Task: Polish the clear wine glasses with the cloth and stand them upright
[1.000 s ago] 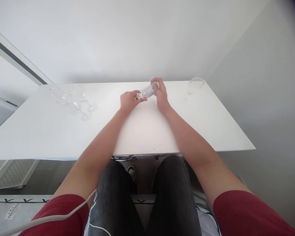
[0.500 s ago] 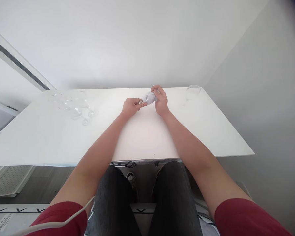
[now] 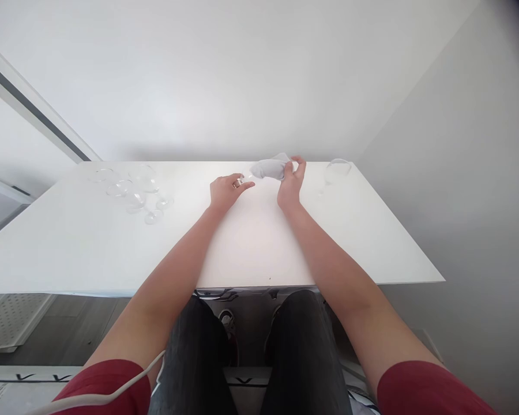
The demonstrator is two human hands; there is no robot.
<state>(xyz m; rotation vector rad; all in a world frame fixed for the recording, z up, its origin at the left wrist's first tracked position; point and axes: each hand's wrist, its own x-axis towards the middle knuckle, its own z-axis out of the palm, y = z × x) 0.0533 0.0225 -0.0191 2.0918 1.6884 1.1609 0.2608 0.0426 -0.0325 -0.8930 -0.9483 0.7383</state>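
Observation:
My left hand (image 3: 227, 189) pinches a clear wine glass (image 3: 246, 174) at its left end, above the far part of the white table. A pale grey-white cloth (image 3: 269, 169) covers much of the glass's right side, so the bowl is mostly hidden. My right hand (image 3: 292, 180) grips the cloth at its right end, thumb and fingers closed on it. Off to the right, near the table's back corner, is another clear glass (image 3: 338, 168), faint against the white surface.
Several clear stemmed glasses (image 3: 136, 199) are grouped on the left of the white table (image 3: 259, 242). A wall (image 3: 242, 80) runs behind its back edge. Below at left is a perforated white panel (image 3: 15, 320). A white cable (image 3: 108, 397) crosses my left sleeve.
My right hand has moved right, drawing the cloth out longer between the hands. More of the glass shows beside my left hand, which has shifted slightly left. The view has tilted a little upward.

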